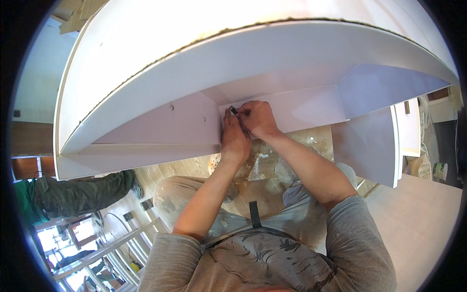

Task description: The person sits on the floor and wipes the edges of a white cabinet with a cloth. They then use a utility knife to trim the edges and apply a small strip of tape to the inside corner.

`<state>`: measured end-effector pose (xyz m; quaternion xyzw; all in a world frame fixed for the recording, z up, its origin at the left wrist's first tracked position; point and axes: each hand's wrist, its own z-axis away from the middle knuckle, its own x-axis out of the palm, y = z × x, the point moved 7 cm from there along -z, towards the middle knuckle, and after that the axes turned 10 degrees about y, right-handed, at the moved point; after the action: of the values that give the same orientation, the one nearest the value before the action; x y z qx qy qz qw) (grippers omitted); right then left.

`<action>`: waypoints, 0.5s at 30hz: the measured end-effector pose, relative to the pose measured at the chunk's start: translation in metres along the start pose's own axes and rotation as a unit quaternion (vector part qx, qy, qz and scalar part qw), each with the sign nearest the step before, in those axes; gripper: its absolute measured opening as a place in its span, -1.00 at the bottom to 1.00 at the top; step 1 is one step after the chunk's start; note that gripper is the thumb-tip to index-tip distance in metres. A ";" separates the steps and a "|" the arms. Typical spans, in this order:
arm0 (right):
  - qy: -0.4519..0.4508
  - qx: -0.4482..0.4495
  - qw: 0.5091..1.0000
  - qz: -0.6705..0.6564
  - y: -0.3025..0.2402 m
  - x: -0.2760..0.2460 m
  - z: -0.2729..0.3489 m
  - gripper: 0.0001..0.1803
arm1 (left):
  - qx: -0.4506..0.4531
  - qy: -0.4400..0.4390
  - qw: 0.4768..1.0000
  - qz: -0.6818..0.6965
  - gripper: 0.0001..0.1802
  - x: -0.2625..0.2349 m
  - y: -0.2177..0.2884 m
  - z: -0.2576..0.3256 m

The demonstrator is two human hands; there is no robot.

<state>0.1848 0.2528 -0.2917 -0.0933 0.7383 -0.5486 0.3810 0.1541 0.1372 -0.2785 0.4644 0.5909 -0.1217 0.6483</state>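
Both my hands meet in the inner left corner of a white panel cabinet point(301, 104). A small black piece point(233, 110) with a shiny end shows between my fingertips; its kind is too small to make out. My right hand point(260, 119) is closed, pinching that piece from the right with thumb and curled fingers. My left hand point(236, 142) reaches up along the corner, its fingers pressed together round the piece's left side. The left side panel point(160, 121) has two small round metal fittings beside my left hand.
A curved white panel edge point(272, 34) overhangs my hands. On the right hangs an open white door or drawer panel point(369, 141). At the left, another person's leg in dark trousers point(82, 197) lies near a metal ladder point(112, 248). Below is a stained wooden floor point(194, 166).
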 end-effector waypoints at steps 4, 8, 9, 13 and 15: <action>0.003 0.012 1.000 -0.003 -0.001 -0.001 0.000 -0.77 | 0.041 -0.067 0.987 -0.140 -0.37 0.008 0.000 -0.001; 0.019 0.011 1.000 0.010 -0.001 0.001 0.000 -0.78 | 0.135 -0.093 0.926 -0.339 -0.36 0.015 0.006 0.001; 0.019 0.007 1.000 0.015 -0.002 0.001 -0.001 -0.78 | 0.155 -0.085 0.912 -0.370 -0.36 0.016 0.006 0.002; 0.002 -0.004 1.000 0.007 -0.005 0.001 -0.001 -0.78 | 0.208 -0.029 0.874 -0.439 -0.34 0.015 0.009 0.005; -0.004 0.017 1.000 -0.001 -0.002 0.000 -0.001 -0.78 | 0.193 -0.061 0.878 -0.435 -0.36 0.014 0.010 0.004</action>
<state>0.1839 0.2526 -0.2903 -0.0902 0.7270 -0.5612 0.3852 0.1675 0.1455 -0.2865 0.2685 0.6576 -0.5308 0.4623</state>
